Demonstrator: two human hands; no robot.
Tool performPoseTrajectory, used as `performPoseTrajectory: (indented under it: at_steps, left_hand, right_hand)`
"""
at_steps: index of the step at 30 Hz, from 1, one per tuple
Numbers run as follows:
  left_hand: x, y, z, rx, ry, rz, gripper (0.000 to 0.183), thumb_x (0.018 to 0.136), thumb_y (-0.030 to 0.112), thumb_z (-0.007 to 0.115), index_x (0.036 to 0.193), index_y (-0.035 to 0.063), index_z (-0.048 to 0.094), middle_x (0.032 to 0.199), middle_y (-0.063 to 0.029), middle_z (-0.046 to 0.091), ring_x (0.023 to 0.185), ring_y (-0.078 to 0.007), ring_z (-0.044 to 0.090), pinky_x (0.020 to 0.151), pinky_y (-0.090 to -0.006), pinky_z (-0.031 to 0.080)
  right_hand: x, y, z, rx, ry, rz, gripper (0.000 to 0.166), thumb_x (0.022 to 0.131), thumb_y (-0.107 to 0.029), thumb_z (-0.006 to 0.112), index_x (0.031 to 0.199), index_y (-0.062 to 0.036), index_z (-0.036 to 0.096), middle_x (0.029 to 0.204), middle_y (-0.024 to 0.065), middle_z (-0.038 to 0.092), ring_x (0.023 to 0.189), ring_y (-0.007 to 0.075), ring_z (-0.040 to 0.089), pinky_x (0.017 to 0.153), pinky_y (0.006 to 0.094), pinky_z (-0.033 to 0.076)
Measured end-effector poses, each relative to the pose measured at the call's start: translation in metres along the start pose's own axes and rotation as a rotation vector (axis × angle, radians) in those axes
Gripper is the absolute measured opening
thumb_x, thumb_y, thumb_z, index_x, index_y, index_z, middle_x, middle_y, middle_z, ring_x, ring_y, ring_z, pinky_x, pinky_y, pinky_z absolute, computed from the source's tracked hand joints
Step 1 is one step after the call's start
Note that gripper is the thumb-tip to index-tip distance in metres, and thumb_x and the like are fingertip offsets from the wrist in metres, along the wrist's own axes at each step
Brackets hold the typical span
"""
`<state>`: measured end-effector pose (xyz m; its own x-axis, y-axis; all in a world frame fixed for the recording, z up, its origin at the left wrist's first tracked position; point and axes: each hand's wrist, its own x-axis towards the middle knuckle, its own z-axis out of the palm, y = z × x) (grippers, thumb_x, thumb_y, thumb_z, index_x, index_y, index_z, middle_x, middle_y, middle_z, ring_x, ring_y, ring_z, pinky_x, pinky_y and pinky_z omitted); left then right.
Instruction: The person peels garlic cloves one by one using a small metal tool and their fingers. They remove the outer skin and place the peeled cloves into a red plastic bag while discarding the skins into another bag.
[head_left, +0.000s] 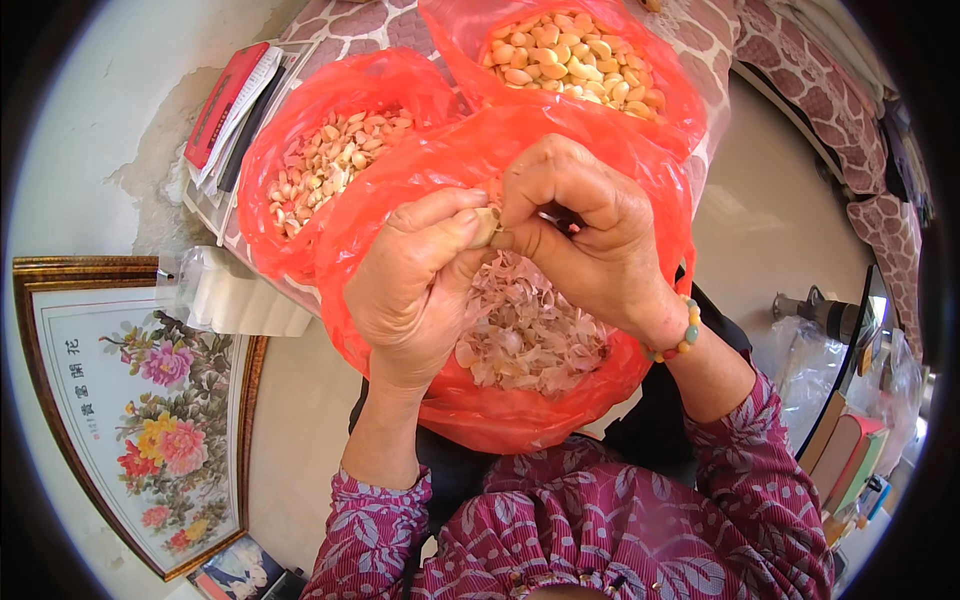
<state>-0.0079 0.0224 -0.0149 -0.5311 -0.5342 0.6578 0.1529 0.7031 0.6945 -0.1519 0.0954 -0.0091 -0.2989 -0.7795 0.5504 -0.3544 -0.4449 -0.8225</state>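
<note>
My left hand (416, 277) pinches a pale garlic clove (486, 227) between thumb and finger, above a red plastic bag of papery garlic skins (525, 330). The thumb and finger of my right hand (589, 232) meet the clove's right side; whether they grip the clove or its skin I cannot tell. A bead bracelet circles my right wrist. Behind my left hand, a second red bag holds unpeeled-looking garlic cloves (330, 161). Beyond my right hand, another red bag holds smooth peeled cloves (577, 64).
The bags touch one another on a patterned table cover (375, 24). Books and papers (232, 112) lie at the table's left edge. A framed flower picture (161, 420) stands at left. Clear plastic (810, 367) and books (847, 450) are at right.
</note>
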Motion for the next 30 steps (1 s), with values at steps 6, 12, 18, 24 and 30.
performPoseTrajectory:
  at_steps: [6, 12, 18, 24, 30]
  left_hand:
    - [-0.002, -0.003, 0.002, -0.174, 0.048, -0.11, 0.02, 0.08, -0.004, 0.066, 0.097, 0.0008, 0.057, 0.102, -0.0159, 0.062, 0.088, -0.0179, 0.062, 0.075, -0.0277, 0.053]
    - [0.0, -0.002, -0.001, -0.589, 0.06, -0.408, 0.021, 0.082, -0.001, 0.065, 0.1, 0.0012, 0.055, 0.102, -0.0107, 0.062, 0.088, -0.0123, 0.061, 0.076, -0.0242, 0.051]
    - [0.0, -0.003, 0.006, -0.874, 0.205, -0.636, 0.019, 0.084, 0.0, 0.063, 0.101, 0.0012, 0.054, 0.097, -0.0097, 0.062, 0.085, -0.0135, 0.062, 0.077, -0.0261, 0.051]
    - [0.004, -0.013, -0.003, -1.04, 0.222, -0.675, 0.019, 0.085, 0.006, 0.063, 0.101, 0.0006, 0.054, 0.089, -0.0104, 0.062, 0.077, -0.0176, 0.063, 0.075, -0.0306, 0.053]
    - [0.004, -0.011, -0.005, -1.013, 0.18, -0.605, 0.02, 0.085, 0.01, 0.065, 0.098, 0.0002, 0.055, 0.091, -0.0131, 0.064, 0.078, -0.019, 0.063, 0.073, -0.0326, 0.053]
  right_hand:
    - [0.001, 0.0, 0.004, -0.054, -0.025, -0.029, 0.02, 0.07, 0.006, 0.066, 0.079, -0.003, 0.051, 0.072, 0.0083, 0.05, 0.066, 0.0254, 0.052, 0.058, 0.0315, 0.044]
    - [0.0, 0.002, 0.006, -0.088, -0.004, -0.099, 0.02, 0.07, 0.005, 0.063, 0.078, -0.0037, 0.048, 0.074, 0.0091, 0.05, 0.067, 0.0282, 0.054, 0.056, 0.0339, 0.045]
    - [0.0, -0.003, 0.011, -0.294, 0.039, -0.205, 0.019, 0.068, 0.004, 0.063, 0.076, -0.0053, 0.049, 0.078, 0.0077, 0.052, 0.065, 0.0247, 0.058, 0.052, 0.0317, 0.048]
    - [-0.01, -0.002, 0.014, -0.262, -0.192, -0.331, 0.018, 0.064, -0.008, 0.066, 0.071, -0.0094, 0.049, 0.075, 0.0041, 0.053, 0.057, 0.0207, 0.057, 0.046, 0.0314, 0.047]
    - [-0.01, 0.004, 0.005, -0.088, -0.209, -0.296, 0.027, 0.072, -0.021, 0.074, 0.067, -0.0082, 0.051, 0.066, 0.0032, 0.052, 0.051, 0.0195, 0.052, 0.043, 0.0292, 0.041]
